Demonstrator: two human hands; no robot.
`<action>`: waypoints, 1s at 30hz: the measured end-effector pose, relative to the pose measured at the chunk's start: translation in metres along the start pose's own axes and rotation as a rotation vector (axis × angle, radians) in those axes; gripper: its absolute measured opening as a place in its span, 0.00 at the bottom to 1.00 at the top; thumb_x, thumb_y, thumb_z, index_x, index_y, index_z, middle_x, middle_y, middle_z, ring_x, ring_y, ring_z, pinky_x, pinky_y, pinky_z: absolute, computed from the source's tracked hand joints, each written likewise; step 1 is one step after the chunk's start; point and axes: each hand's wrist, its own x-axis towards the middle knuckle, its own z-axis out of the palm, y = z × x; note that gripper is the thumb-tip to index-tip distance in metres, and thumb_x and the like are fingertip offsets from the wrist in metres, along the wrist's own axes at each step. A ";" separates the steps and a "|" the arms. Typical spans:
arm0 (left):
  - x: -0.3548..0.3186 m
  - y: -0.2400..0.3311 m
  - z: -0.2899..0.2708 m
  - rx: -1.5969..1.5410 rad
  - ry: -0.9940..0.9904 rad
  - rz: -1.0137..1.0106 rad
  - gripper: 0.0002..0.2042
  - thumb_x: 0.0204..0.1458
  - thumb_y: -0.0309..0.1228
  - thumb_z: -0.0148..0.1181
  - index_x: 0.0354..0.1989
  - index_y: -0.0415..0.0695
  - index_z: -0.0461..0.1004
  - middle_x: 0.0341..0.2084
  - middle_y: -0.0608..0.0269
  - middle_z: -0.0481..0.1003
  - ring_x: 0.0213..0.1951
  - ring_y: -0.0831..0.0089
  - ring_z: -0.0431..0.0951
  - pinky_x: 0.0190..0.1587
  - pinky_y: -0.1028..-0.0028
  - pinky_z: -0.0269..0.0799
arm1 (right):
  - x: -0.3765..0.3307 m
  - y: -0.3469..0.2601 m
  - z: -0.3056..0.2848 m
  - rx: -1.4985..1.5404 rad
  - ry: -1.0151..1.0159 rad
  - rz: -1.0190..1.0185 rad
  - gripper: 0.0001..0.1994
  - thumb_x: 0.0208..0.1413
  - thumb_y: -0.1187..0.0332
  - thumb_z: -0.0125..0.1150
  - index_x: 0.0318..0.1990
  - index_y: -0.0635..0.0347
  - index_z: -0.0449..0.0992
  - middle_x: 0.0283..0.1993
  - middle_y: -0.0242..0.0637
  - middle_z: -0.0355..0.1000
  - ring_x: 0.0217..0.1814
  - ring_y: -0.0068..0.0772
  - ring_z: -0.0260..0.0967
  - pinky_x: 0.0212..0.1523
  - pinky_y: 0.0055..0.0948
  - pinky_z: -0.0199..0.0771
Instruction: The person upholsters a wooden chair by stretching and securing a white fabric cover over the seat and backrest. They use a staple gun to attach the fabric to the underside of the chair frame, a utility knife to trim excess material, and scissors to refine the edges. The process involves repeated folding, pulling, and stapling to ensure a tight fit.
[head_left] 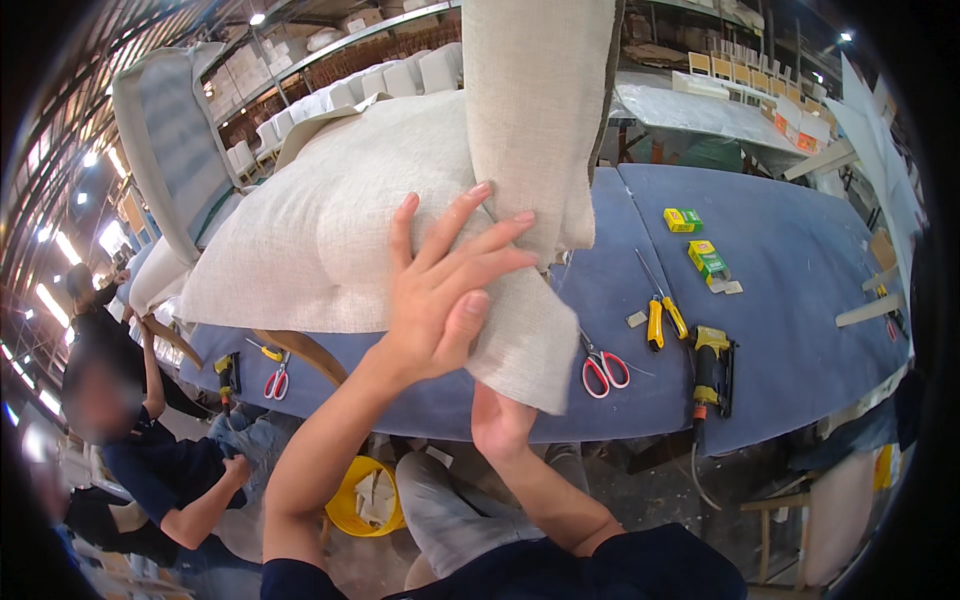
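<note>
A chair covered in beige woven fabric lies on the table, its padded seat (350, 190) to the left and its back (535, 100) rising at the top. My left hand (435, 285) lies open on the fabric where seat and back meet, fingers spread over the fold. A loose fabric flap (530, 345) hangs from that corner toward me. Under the flap is my right hand (502, 422), its fingers hidden by the cloth. Below the seat a curved wooden leg (305, 352) shows.
On the blue-grey tabletop (790, 290) lie red-handled scissors (604, 372), yellow-handled tools (664, 318), a staple gun (710, 370) and green-yellow boxes (708, 260). Another staple gun (228, 376) lies at left. A yellow bucket (345, 515) stands below. Co-workers (160, 470) sit at left.
</note>
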 end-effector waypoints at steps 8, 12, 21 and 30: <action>0.013 0.010 -0.032 -0.335 -0.062 -0.118 0.17 0.59 0.24 0.50 0.53 0.44 0.81 0.58 0.59 0.79 0.71 0.54 0.66 0.75 0.51 0.47 | 0.041 -0.026 -0.036 -0.093 -0.143 -0.034 0.34 0.69 0.51 0.58 0.74 0.61 0.57 0.74 0.44 0.61 0.75 0.42 0.61 0.73 0.45 0.64; 0.033 -0.002 -0.057 -0.031 -0.308 0.069 0.14 0.56 0.27 0.62 0.50 0.47 0.83 0.54 0.68 0.82 0.68 0.57 0.68 0.68 0.57 0.59 | 0.042 -0.022 -0.063 -0.103 -0.221 -0.038 0.33 0.68 0.53 0.60 0.73 0.61 0.59 0.74 0.43 0.62 0.74 0.40 0.62 0.71 0.43 0.66; 0.068 -0.001 -0.063 0.036 -0.508 0.202 0.11 0.51 0.36 0.69 0.42 0.51 0.83 0.44 0.72 0.79 0.59 0.59 0.67 0.64 0.59 0.59 | 0.046 -0.049 -0.062 -0.424 -0.315 -0.163 0.25 0.67 0.58 0.60 0.63 0.67 0.69 0.66 0.45 0.69 0.67 0.35 0.68 0.66 0.38 0.70; 0.057 0.008 -0.040 0.056 -0.487 0.166 0.07 0.52 0.34 0.68 0.36 0.48 0.79 0.47 0.69 0.72 0.59 0.53 0.61 0.61 0.55 0.56 | 0.041 -0.060 -0.062 -0.071 0.135 -0.160 0.18 0.68 0.63 0.55 0.58 0.66 0.71 0.50 0.40 0.74 0.55 0.33 0.71 0.60 0.38 0.70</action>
